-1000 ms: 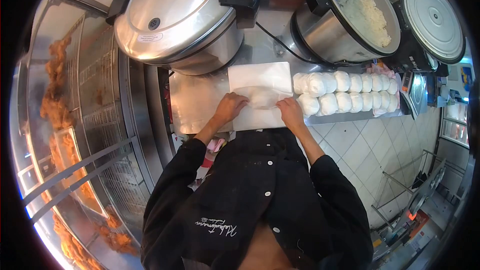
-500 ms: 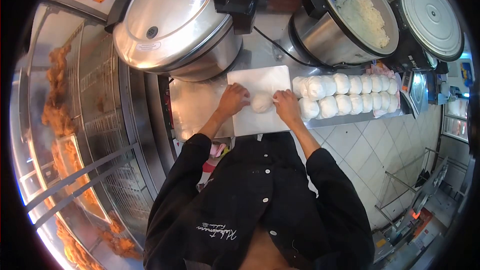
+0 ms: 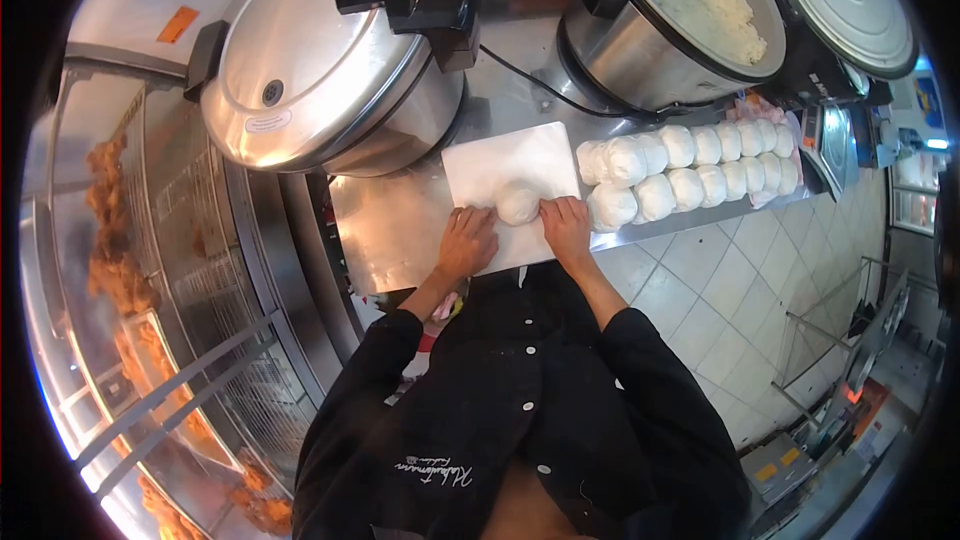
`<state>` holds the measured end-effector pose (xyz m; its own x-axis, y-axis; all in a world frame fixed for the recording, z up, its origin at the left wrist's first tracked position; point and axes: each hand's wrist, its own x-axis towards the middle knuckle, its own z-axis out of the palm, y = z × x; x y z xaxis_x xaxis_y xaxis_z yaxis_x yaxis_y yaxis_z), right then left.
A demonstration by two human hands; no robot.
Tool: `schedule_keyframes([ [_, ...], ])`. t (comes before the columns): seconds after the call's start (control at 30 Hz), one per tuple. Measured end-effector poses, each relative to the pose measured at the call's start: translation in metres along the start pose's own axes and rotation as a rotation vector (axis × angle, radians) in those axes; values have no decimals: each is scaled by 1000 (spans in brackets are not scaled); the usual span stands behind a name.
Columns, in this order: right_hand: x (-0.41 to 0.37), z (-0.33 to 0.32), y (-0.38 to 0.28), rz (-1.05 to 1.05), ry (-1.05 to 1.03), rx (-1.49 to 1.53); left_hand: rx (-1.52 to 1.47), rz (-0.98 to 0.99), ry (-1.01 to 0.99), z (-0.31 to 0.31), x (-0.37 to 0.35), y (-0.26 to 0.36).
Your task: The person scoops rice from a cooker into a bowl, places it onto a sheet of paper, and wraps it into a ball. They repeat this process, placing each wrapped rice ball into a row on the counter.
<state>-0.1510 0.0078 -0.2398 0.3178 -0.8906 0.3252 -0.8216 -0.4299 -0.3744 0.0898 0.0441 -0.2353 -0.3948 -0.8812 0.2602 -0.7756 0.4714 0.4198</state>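
Observation:
A round white wrapped ball (image 3: 517, 203) rests on a stack of white sheets (image 3: 505, 152) on the steel counter. At the ball's lower left, my left hand (image 3: 468, 240) has its fingers curled and pressed onto the sheets, seemingly at the wrapper's edge. My right hand (image 3: 566, 228) is at the ball's right side, its fingers together on the wrapper's edge. Right of the sheets, several similar white wrapped balls (image 3: 685, 185) stand in rows.
A closed steel cooker (image 3: 310, 50) stands at the back left. An open cooker (image 3: 640, 50) holding rice (image 3: 705, 10) is at the back right, beside a round lid (image 3: 850, 0). Glass-fronted shelves with fried pieces (image 3: 120, 230) are at the left.
Both hands have come lower around the ball, the left one from beside it to its lower left. The camera view has shifted and turned slightly.

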Motion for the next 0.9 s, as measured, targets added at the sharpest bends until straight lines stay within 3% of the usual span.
schedule_keyframes([
  [0.13,0,22,-15,201,94,218,-8,-15,-24,-1,-3,7],
  [0.2,8,20,-34,528,166,762,-14,-17,-45,-2,-6,8],
  [0.23,13,14,-38,703,63,820,-6,-22,-50,-2,-6,8],
  [0.27,25,8,-41,710,82,814,-1,-25,-53,-2,-4,9],
  [0.33,51,-2,-44,748,-308,321,-32,-34,-56,2,-6,8],
  [0.4,76,2,-60,712,-338,58,-78,-32,-62,2,-3,12],
  [0.47,85,24,-60,582,-401,-45,-55,-210,-132,-10,4,18],
  [0.5,86,25,-60,604,-388,-54,-65,-186,-138,-2,-1,12],
  [0.57,95,21,-58,603,-412,124,-285,-447,-69,10,4,-3],
  [0.6,96,14,-57,613,-397,116,-290,-429,-70,6,9,-7],
  [0.67,92,-3,-66,638,-226,380,-1029,-917,-21,-13,19,-4],
  [0.7,89,-10,-76,607,-29,366,-1178,-884,32,-32,30,7],
  [0.73,90,-20,-80,609,-27,361,-1182,-881,30,-46,37,18],
  [0.8,93,-51,-91,345,457,533,-1564,-775,308,-70,45,43],
  [0.83,94,-72,-100,293,503,626,-1564,-783,306,-84,51,59],
  [0.87,91,-83,-103,297,500,628,-1608,-673,379,-98,59,77],
  [0.9,88,-90,-105,169,537,620,-1646,-557,449,-106,64,90],
])
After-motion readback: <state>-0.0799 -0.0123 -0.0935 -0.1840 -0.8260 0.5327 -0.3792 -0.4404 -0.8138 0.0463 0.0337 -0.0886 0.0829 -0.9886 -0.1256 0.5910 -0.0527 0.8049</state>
